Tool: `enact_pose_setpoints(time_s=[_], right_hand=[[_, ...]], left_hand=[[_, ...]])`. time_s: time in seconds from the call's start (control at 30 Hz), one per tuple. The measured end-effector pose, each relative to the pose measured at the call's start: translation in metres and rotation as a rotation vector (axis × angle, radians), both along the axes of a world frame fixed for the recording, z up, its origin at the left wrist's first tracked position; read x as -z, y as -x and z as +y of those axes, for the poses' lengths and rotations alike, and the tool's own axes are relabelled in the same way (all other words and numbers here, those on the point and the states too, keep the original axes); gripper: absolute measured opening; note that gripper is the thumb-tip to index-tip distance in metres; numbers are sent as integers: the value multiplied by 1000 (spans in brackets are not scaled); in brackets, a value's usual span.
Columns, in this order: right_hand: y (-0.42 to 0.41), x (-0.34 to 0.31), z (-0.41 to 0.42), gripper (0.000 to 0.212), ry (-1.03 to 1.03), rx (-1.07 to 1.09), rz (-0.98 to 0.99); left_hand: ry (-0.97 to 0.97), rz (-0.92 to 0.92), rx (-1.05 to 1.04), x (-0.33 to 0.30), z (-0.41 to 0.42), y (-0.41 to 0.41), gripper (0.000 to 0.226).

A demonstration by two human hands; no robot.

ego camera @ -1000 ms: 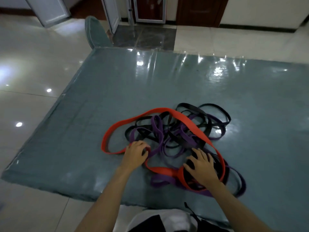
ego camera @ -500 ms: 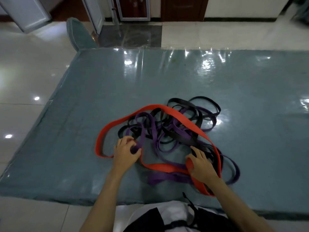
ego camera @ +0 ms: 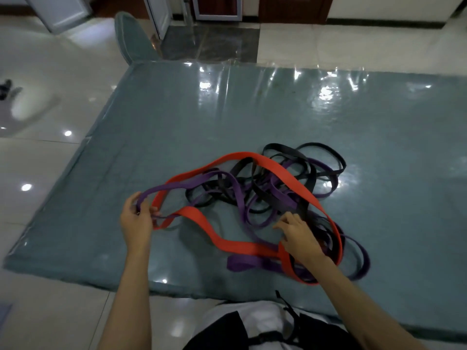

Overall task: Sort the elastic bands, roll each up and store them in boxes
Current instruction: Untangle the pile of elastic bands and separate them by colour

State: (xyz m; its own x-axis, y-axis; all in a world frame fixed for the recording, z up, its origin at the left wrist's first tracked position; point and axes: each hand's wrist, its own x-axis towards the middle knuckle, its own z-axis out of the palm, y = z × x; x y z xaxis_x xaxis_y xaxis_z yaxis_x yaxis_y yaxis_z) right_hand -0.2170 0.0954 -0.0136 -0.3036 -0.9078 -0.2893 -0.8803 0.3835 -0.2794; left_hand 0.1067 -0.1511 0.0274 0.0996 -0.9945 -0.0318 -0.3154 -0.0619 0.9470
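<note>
Dim, bluish interior light. Overhead lamps glare off the plastic-covered worktop (ego camera: 252,102) and glossy floor tiles (ego camera: 45,157). Wide-angle bending at edges; slight softness, corners blurred.

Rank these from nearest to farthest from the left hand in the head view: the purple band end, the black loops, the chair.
1. Purple band end: held in the left hand.
2. Black loops: far right of the pile.
3. Chair: beyond the table's far left corner.

Bare forearms, no sleeves showing; a white garment (ego camera: 255,317) with black panels and what may be a black strap (ego camera: 285,304)
</note>
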Motion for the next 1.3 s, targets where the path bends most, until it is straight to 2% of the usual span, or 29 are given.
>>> enact_pose_setpoints(time_s=[0.1, 0.17, 0.23, 0.4, 0.53, 0.6, 0.67, 0.73, 0.8, 0.83, 0.9, 0.93, 0.97, 1.03, 1.13, 1.2, 1.3], right_hand=[[-12, 2, -23, 51, -159, -67, -175], [-21, 7, -32, 59, -295, -84, -96], [-27, 13, -36, 56, -364, -122, 23], [-28, 19, -43, 40, -365, -121, 70], [-16, 15, -48, 25, -227, 29, -21], [-6, 7, -55, 14, -64, 146, -119], [2, -7, -65, 13, 117, 233, -182], [9, -25, -79, 12, 277, 318, -223], [19, -44, -95, 10, 393, 367, -266], [23, -53, -103, 9, 429, 372, -293], [30, -70, -117, 6, 472, 335, -341], [32, -78, -123, 4, 485, 303, -374], [33, -85, -128, 2, 497, 271, -421], [30, -97, -138, 5, 509, 228, -515], [21, -104, -148, 8, 486, 157, -630], [17, -102, -150, 13, 480, 101, -673], [18, -85, -139, 23, 473, 32, -631]], left_hand=[[-89, 83, -105, 4, -4, -10, 15], [-145, 148, -143, 3, -6, -17, 21], [-186, 185, -169, 4, -8, -25, 21], [-239, 143, -182, 15, -10, -30, 23], [-258, 54, -89, 28, -9, -29, 27], [-264, 15, -100, 33, -11, -29, 28], [-306, -48, -98, 38, -14, -27, 27], [-442, -132, -42, 38, -17, -26, 31], [-614, -248, 101, 29, -17, -21, 50], [-648, -366, 200, 21, -16, -17, 58], [-548, -638, 314, 4, -15, -2, 70], [-436, -714, 335, -5, -13, 10, 71], [-318, -715, 364, -14, -9, 26, 69], [-211, -502, 504, -31, 2, 65, 61], [-391, -85, 797, -46, 31, 129, 60], [-438, 9, 927, -45, 48, 163, 62], [-404, 72, 865, -30, 60, 185, 42]])
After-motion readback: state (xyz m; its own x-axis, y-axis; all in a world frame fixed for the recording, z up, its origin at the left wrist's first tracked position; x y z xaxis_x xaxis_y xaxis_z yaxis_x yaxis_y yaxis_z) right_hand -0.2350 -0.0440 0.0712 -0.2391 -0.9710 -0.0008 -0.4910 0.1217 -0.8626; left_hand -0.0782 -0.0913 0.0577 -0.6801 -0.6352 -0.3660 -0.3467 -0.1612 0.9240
